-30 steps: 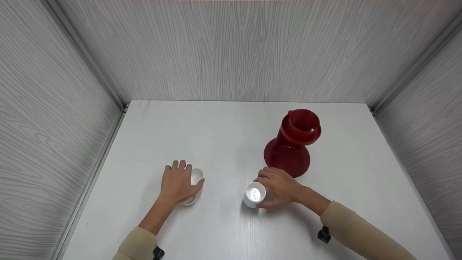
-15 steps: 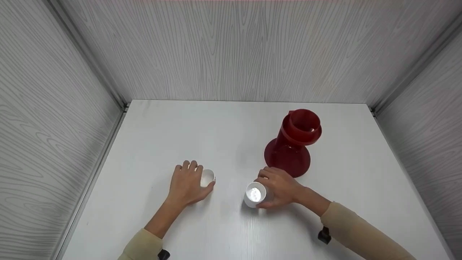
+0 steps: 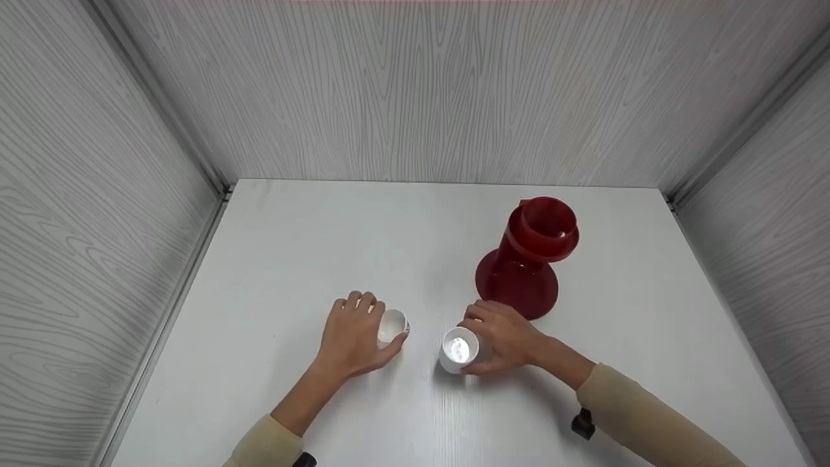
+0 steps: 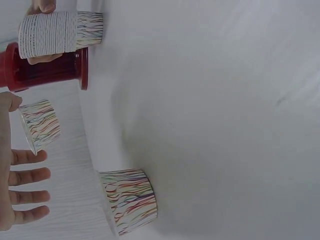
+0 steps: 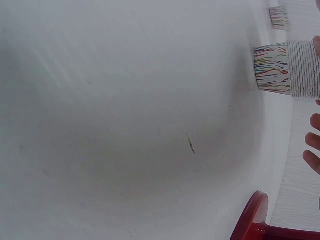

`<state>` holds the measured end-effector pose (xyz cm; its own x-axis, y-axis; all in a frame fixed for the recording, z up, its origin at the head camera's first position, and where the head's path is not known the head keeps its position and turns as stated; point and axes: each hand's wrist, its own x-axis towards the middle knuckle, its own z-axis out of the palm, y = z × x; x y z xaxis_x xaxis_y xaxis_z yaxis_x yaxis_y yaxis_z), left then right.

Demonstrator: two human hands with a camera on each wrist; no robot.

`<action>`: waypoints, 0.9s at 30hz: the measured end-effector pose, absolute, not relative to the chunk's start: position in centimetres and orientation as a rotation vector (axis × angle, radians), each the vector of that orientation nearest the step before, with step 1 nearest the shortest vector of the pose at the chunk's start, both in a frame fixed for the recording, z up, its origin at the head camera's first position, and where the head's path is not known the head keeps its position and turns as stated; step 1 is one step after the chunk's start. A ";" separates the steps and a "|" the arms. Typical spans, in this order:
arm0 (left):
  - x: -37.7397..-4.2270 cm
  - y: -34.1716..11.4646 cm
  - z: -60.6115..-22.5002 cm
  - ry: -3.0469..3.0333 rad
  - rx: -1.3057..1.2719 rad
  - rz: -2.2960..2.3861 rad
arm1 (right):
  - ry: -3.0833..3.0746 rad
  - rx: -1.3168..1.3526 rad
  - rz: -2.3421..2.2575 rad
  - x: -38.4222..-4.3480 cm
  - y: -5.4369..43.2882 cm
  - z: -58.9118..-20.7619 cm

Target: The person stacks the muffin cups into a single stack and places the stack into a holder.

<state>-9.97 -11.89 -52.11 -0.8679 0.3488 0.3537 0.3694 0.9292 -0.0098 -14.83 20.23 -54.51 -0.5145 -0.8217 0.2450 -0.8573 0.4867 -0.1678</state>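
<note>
My left hand pinches a small paper cup with coloured wavy stripes between thumb and fingers. In the left wrist view the thumb lies at the rim of this cup, and the other fingers extend beside it. A second striped cup stands nearer that wrist; in the head view the hand and wrist hide it. My right hand grips an upright stack of nested paper cups from its right side. The stack's piled rims show in the right wrist view.
Behind the right hand stands a red plastic stand with a round base and a tilted, open tube on top. The white table is bounded by grey wood-grain panels at the back and both sides.
My left hand has slid to the right with its paper cup, closer to the stack. My right hand and the stack have stayed in place.
</note>
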 end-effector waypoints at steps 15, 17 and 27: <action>-8.9 -10.0 -50.6 -2.666 -0.601 -0.191 | -2.543 1.486 0.395 -14.9 20.2 -54.6; -8.9 -9.8 -50.4 -2.661 -0.609 -0.207 | -2.545 1.486 0.392 -14.8 20.2 -54.5; -9.0 -8.6 -50.0 -2.617 -0.669 -0.324 | -2.574 1.479 0.407 -14.9 20.3 -54.5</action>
